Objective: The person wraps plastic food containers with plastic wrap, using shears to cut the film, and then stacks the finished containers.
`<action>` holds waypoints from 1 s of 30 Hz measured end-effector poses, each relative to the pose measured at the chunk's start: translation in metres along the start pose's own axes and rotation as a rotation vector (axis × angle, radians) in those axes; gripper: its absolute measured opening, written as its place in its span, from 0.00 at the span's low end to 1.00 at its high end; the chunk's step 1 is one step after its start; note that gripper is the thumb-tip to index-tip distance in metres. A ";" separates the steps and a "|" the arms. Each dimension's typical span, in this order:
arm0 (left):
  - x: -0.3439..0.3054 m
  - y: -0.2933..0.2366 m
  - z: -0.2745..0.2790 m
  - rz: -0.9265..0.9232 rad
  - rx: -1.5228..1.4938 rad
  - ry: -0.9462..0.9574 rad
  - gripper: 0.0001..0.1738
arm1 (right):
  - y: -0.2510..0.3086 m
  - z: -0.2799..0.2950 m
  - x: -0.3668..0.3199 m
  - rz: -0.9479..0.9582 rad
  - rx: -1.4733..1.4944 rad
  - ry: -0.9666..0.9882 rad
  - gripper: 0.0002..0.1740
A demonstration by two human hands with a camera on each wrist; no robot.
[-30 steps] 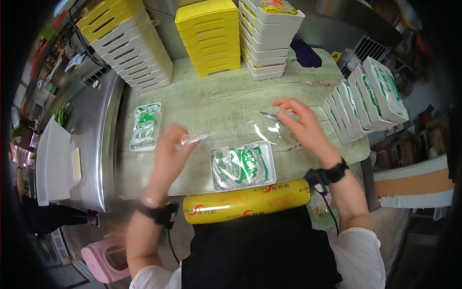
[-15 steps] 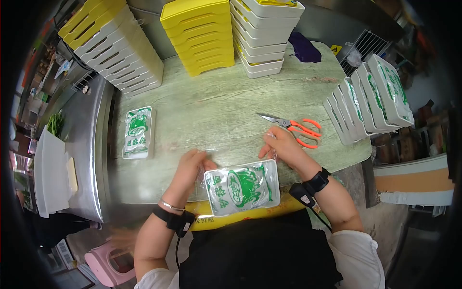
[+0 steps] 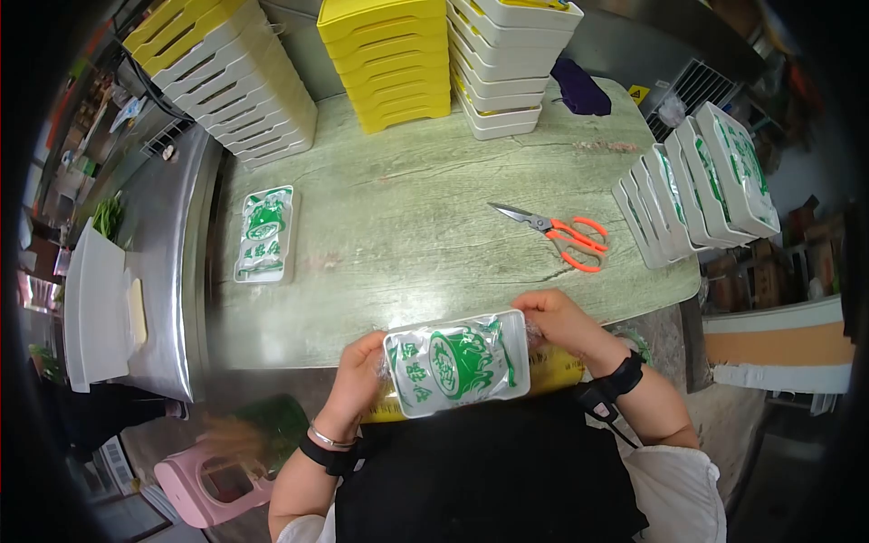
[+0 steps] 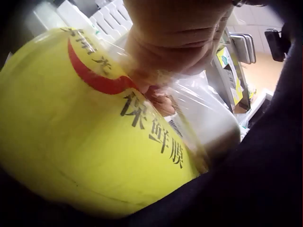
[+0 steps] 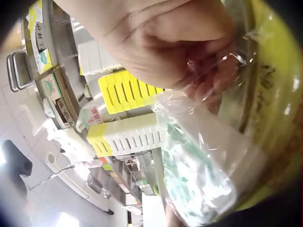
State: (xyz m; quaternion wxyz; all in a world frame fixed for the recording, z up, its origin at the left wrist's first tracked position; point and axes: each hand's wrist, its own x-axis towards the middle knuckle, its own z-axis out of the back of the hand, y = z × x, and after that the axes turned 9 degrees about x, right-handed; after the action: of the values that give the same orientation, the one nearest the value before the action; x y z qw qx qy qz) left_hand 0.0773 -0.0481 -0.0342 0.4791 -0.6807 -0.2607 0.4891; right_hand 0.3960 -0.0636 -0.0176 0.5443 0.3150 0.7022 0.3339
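A white tray with a green-printed packet in it is held between both hands near the table's front edge, in front of the apron. The left hand has its fingers curled at the tray's left end, gripping clear film. At the right end, the right hand pinches film bunched by the tray's corner. In the right wrist view, the right hand has curled fingers on film stretched over the packet. Under the tray lies a yellow film roll, large in the left wrist view.
Orange-handled scissors lie on the table, right of centre. Another filled tray is at the left. Yellow and white tray stacks stand at the back, and filled trays lean at the right edge.
The right hand has let go of the scissors, which now lie on the table. Both hands have moved in to the tray's ends, and the tray has been raised over the roll.
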 end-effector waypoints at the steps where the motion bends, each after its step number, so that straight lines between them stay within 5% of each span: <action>1: -0.003 0.003 0.001 0.027 0.027 -0.011 0.11 | -0.006 -0.001 0.000 -0.007 -0.039 -0.003 0.10; 7: -0.022 -0.019 0.008 0.060 -0.020 0.088 0.19 | -0.030 -0.005 -0.003 0.091 0.184 -0.033 0.11; 12: -0.033 -0.031 -0.001 0.030 0.164 0.060 0.21 | -0.013 -0.017 -0.028 0.196 0.004 0.027 0.17; 16: -0.029 -0.030 -0.003 0.059 0.033 0.038 0.21 | 0.000 -0.029 -0.025 0.212 -0.160 -0.030 0.23; 19: -0.029 -0.049 -0.004 0.033 -0.102 0.038 0.20 | 0.000 -0.033 -0.009 0.331 -0.003 -0.072 0.25; 30: -0.098 -0.059 0.026 0.023 -0.057 0.063 0.31 | 0.055 -0.075 -0.054 0.190 0.027 0.206 0.28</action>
State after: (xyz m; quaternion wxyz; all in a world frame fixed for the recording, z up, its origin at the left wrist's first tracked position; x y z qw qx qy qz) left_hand 0.0223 -0.0946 0.0588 0.4619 -0.7120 -0.2515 0.4653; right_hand 0.3383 -0.0846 0.0702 0.4310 0.3516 0.7257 0.4049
